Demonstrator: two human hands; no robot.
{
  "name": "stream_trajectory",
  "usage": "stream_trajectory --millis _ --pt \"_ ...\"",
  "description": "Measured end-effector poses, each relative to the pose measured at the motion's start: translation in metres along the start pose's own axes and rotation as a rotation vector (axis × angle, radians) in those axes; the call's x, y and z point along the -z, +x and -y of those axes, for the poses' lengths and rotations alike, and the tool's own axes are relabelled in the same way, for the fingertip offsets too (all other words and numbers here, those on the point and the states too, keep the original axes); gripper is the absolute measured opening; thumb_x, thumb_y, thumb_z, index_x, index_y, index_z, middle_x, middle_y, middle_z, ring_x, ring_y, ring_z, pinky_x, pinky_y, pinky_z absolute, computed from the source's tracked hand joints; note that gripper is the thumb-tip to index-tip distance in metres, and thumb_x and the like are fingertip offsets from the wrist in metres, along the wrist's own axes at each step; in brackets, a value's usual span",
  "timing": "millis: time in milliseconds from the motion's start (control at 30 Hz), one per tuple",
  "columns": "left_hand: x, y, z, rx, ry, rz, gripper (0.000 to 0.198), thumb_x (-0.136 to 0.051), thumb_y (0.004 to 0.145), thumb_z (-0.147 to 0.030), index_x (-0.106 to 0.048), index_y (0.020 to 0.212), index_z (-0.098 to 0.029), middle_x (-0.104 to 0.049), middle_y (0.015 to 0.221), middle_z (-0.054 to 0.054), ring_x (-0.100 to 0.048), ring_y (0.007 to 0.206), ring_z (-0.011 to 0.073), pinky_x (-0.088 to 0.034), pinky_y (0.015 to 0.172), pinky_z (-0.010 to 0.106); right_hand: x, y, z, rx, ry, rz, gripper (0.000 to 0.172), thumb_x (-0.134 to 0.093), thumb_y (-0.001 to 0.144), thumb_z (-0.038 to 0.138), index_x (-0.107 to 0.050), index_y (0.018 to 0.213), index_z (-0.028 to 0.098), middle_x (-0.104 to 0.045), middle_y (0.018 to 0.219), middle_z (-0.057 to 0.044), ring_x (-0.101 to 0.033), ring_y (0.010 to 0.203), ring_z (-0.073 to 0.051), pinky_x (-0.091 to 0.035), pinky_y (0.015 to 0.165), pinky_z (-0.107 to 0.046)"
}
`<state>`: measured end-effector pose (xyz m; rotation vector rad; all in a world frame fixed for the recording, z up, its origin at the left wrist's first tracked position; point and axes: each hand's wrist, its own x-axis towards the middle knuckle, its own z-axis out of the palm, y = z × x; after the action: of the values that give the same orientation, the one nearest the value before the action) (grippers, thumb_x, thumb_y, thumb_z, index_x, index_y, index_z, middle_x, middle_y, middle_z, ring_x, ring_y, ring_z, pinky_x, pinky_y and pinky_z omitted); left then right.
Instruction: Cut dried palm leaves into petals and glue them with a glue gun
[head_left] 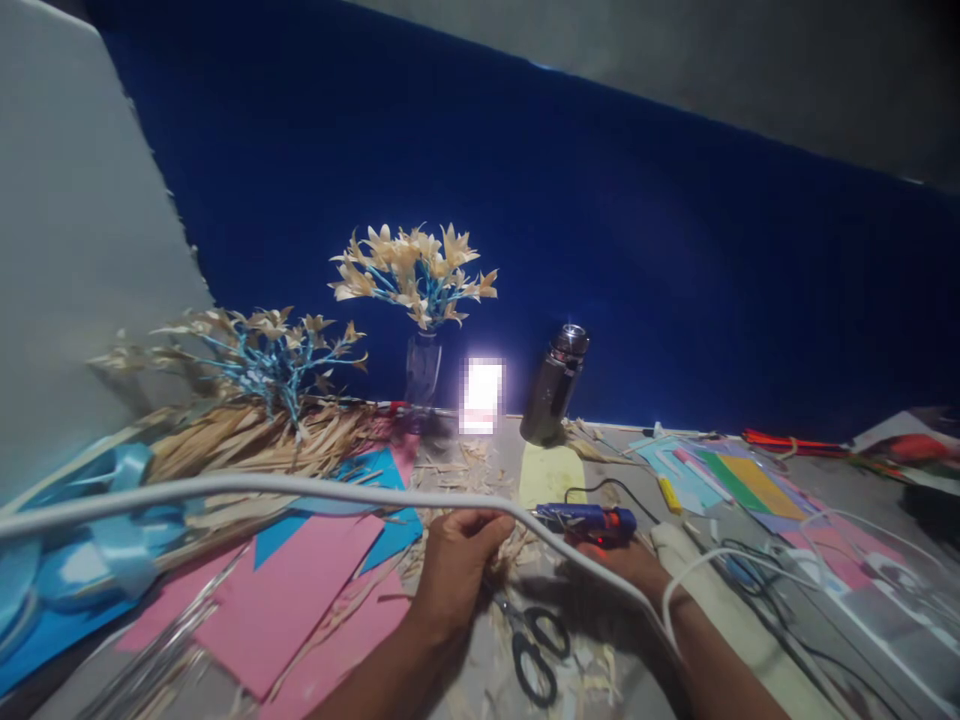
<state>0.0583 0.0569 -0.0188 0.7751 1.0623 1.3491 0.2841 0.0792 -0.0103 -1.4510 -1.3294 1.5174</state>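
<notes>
My right hand (619,555) is wrapped round a blue glue gun (589,520), whose nozzle points left toward my other hand. A small red light shows on the gun. My left hand (469,545) is closed in a pinch near the nozzle; what lies between its fingertips is too small to make out. Black-handled scissors (534,655) lie below my hands among pale scraps. A white cable (300,487) crosses the view in front of both forearms. Behind my hands is a yellow sheet (553,476).
Dried-leaf flowers (412,265) stand in a clear vase (423,370), beside a dark flask (556,385). More flowers (277,350) and dried strips (225,440) are left. Pink paper (292,590) lies front left, a power strip (892,620) right, a blue wall (675,280) behind.
</notes>
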Motion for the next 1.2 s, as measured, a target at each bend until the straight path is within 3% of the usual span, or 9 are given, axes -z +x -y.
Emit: stream_trajectory --millis 167,300,500,667,733,800,867,1000,1200 --pt "0.000 -0.002 -0.001 -0.004 -0.012 0.020 0.032 -0.088 0.058 -0.041 -0.075 0.070 -0.015 -0.047 0.046 -0.005 -0.037 0.041 0.0074 -0.028 0.040 0.021 0.002 0.001 -0.007 0.034 -0.055 -0.077 0.026 -0.087 0.052 0.034 -0.078 0.068 0.016 -0.072 0.069 -0.007 -0.064 0.071 -0.025 -0.053 0.065 -0.034" --pt "0.000 -0.003 -0.003 -0.012 0.003 0.014 0.033 -0.089 0.058 -0.042 -0.075 0.071 -0.015 -0.048 0.046 -0.005 -0.038 0.040 0.0076 -0.027 0.039 0.021 0.000 -0.001 -0.005 0.001 -0.043 -0.060 0.027 -0.088 0.053 0.035 -0.075 0.066 0.016 -0.069 0.066 -0.006 -0.062 0.067 -0.023 -0.052 0.063 -0.033" --pt "-0.001 -0.005 -0.007 -0.036 0.011 -0.006 0.031 -0.089 0.058 -0.041 -0.074 0.068 -0.015 -0.053 0.050 -0.003 -0.041 0.041 0.0082 -0.031 0.040 0.021 0.000 -0.002 -0.003 0.085 0.042 -0.002 0.029 -0.093 0.054 0.035 -0.074 0.067 0.018 -0.069 0.067 -0.005 -0.062 0.067 -0.024 -0.053 0.066 -0.038" --pt "0.000 -0.003 -0.003 -0.015 -0.010 -0.006 0.034 -0.090 0.057 -0.042 -0.075 0.070 -0.015 -0.050 0.046 -0.005 -0.039 0.041 0.0081 -0.029 0.039 0.021 -0.006 -0.002 -0.005 0.137 0.069 -0.150 0.038 -0.095 0.050 0.040 -0.070 0.069 0.019 -0.064 0.064 -0.002 -0.059 0.066 -0.022 -0.051 0.067 -0.039" --pt "0.001 -0.001 0.000 0.002 -0.022 -0.008 0.036 -0.091 0.056 -0.043 -0.075 0.071 -0.014 -0.049 0.046 -0.005 -0.039 0.041 0.0081 -0.029 0.040 0.021 -0.007 0.000 -0.004 0.150 0.059 -0.085 0.039 -0.093 0.056 0.044 -0.070 0.072 0.018 -0.060 0.064 -0.001 -0.056 0.064 -0.019 -0.050 0.066 -0.037" --pt "0.002 0.001 0.002 0.022 -0.045 -0.015 0.038 -0.091 0.056 -0.043 -0.075 0.074 -0.014 -0.050 0.046 -0.005 -0.041 0.042 0.0082 -0.030 0.040 0.020 -0.006 0.003 -0.002 0.204 0.054 0.013 0.047 -0.093 0.057 0.053 -0.072 0.078 0.016 -0.059 0.067 -0.001 -0.053 0.064 -0.017 -0.049 0.064 -0.034" --pt "0.002 0.003 0.002 0.043 -0.081 -0.037 0.039 -0.091 0.055 -0.043 -0.074 0.076 -0.014 -0.051 0.049 -0.005 -0.042 0.043 0.0076 -0.031 0.041 0.019 -0.004 0.006 -0.001 0.310 0.053 0.080 0.067 -0.089 0.052 0.070 -0.074 0.086 0.015 -0.059 0.072 -0.002 -0.050 0.066 -0.016 -0.047 0.063 -0.031" --pt "0.002 0.004 -0.001 0.075 -0.155 -0.035 0.041 -0.093 0.053 -0.042 -0.072 0.075 -0.015 -0.050 0.051 -0.007 -0.042 0.043 0.0052 -0.032 0.044 0.017 -0.003 0.009 -0.004 0.402 0.206 0.160 0.102 -0.063 0.051 0.098 -0.075 0.108 0.014 -0.060 0.078 -0.004 -0.046 0.063 -0.014 -0.045 0.060 -0.029" --pt "0.000 0.002 -0.002 0.090 -0.175 -0.002 0.041 -0.093 0.055 -0.042 -0.070 0.074 -0.015 -0.048 0.049 -0.008 -0.042 0.043 0.0048 -0.032 0.044 0.016 -0.004 0.006 -0.010 0.365 0.357 0.172 0.106 -0.065 0.049 0.098 -0.075 0.112 0.013 -0.063 0.073 -0.006 -0.048 0.059 -0.016 -0.046 0.056 -0.030"
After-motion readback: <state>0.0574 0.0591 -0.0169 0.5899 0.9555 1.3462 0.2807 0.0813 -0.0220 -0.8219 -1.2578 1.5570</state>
